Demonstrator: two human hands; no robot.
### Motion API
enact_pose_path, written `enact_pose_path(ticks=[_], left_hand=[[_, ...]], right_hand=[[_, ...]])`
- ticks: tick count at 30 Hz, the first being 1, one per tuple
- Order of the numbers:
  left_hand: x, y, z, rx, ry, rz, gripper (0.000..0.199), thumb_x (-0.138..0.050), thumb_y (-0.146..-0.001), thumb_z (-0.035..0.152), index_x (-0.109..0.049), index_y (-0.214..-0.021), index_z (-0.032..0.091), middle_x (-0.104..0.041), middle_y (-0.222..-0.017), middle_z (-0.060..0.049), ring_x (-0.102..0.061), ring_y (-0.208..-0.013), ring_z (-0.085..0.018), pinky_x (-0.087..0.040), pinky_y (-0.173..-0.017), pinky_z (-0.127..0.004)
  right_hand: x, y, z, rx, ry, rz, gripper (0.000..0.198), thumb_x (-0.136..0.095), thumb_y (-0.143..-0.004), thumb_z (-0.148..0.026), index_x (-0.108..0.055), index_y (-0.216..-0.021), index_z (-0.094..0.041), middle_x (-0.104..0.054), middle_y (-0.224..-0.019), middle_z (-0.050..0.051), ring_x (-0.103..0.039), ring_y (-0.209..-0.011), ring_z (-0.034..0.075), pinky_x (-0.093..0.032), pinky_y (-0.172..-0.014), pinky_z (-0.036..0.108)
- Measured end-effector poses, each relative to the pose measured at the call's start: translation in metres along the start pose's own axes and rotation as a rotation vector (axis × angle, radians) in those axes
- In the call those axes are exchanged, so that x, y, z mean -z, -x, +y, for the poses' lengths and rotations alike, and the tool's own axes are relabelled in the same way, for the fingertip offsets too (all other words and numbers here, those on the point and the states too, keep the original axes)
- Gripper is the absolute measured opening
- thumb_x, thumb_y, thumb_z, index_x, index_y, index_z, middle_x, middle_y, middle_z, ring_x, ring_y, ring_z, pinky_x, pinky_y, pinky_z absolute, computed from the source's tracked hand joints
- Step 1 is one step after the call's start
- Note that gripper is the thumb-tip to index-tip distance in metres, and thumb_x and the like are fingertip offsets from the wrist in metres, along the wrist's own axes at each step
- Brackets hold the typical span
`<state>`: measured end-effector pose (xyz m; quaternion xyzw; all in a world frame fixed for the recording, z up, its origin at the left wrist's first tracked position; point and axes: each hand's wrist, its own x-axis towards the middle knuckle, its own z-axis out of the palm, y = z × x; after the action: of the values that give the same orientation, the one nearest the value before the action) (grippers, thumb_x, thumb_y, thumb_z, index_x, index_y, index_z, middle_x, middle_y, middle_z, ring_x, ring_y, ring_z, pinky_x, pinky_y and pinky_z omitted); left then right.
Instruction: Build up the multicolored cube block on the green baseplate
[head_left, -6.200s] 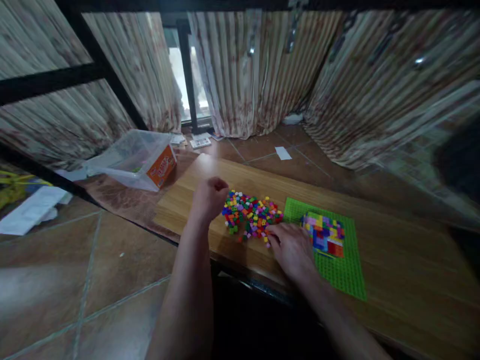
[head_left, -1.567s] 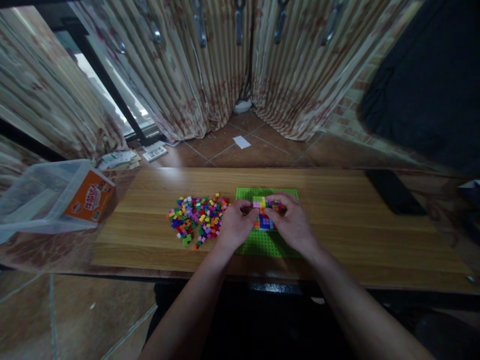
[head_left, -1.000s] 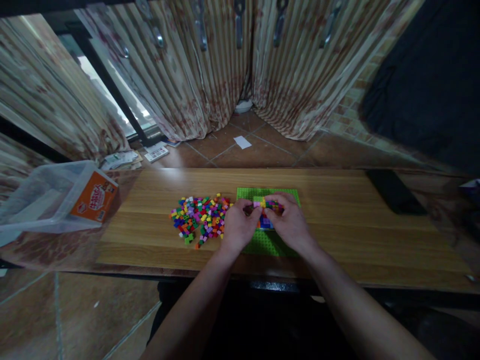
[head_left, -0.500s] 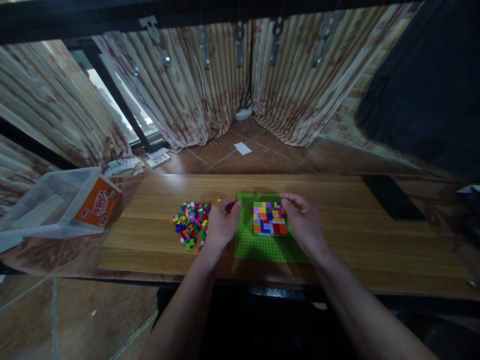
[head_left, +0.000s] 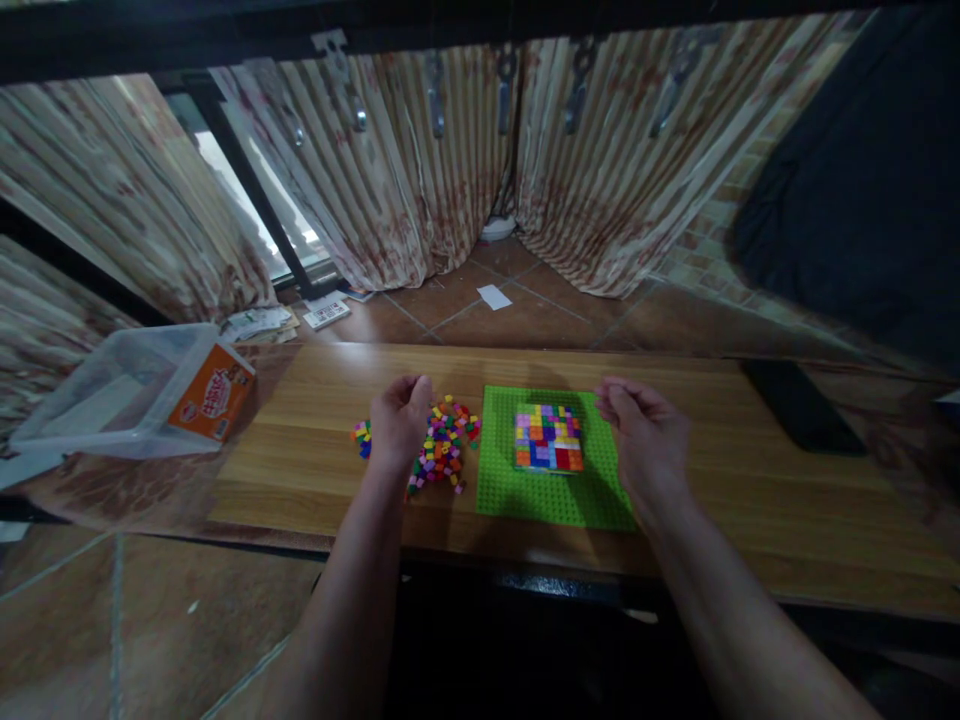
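Note:
A green studded baseplate (head_left: 502,490) lies on the wooden board, with a block of many-coloured toy bricks (head_left: 549,440) built up on its middle. Left of the plate spreads a pile of loose toy bricks (head_left: 442,450). Over the left part of that pile is my left hand (head_left: 401,420), its fingers curled and thumb pressed to them; anything inside is hidden. My right hand (head_left: 646,430) hovers above the plate's right edge, apart from the built block. Its thumb and fingers are pinched together, and whatever they may hold is too small to make out.
A black phone-like slab (head_left: 802,408) lies on the right of the wooden board (head_left: 292,450). Beyond the board's left end stands a clear plastic bin (head_left: 127,390) with an orange label. Striped curtains (head_left: 420,190) hang behind, and a white paper (head_left: 494,297) is on the tiled floor.
My left hand has moved left across the loose bricks, uncovering those near the plate. My right hand has drawn away to the right from the built block. The view has shifted slightly.

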<state>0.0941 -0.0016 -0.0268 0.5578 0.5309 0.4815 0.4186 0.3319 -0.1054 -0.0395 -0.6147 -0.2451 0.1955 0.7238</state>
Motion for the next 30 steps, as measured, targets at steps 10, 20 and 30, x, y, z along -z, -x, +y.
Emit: enact_pose_path(ticks=[10,20,30], left_hand=[[0.026,-0.006,0.013,0.043,0.172,0.174,0.018,-0.059,-0.072,0.028,-0.063,-0.082,0.015,-0.058,-0.063,0.003,-0.043,-0.046,-0.006,-0.033,-0.046,-0.020],[0.064,-0.013,0.008,0.071,0.114,0.216,0.021,-0.063,-0.064,0.024,-0.066,-0.082,0.014,-0.061,-0.065,0.002,-0.047,-0.051,-0.007,-0.039,-0.052,-0.020],[0.070,0.001,-0.007,-0.031,-0.612,-0.312,0.013,-0.062,-0.062,0.012,-0.073,-0.066,0.019,-0.070,-0.065,-0.001,-0.062,-0.067,-0.017,-0.045,-0.062,-0.025]], right_hand=[[-0.018,0.062,-0.017,0.375,0.392,-0.476,0.014,-0.061,-0.088,-0.033,-0.071,-0.091,-0.023,-0.074,-0.086,0.003,-0.068,-0.077,0.018,-0.054,-0.071,0.032],[-0.040,0.107,0.005,0.540,0.715,-1.018,0.013,-0.053,-0.094,-0.023,-0.067,-0.095,-0.022,-0.069,-0.088,0.003,-0.066,-0.082,0.019,-0.048,-0.073,0.031],[-0.051,0.109,0.027,0.638,0.813,-0.933,0.019,-0.049,-0.095,-0.020,-0.067,-0.091,-0.023,-0.070,-0.088,0.004,-0.065,-0.082,0.020,-0.048,-0.073,0.031]])
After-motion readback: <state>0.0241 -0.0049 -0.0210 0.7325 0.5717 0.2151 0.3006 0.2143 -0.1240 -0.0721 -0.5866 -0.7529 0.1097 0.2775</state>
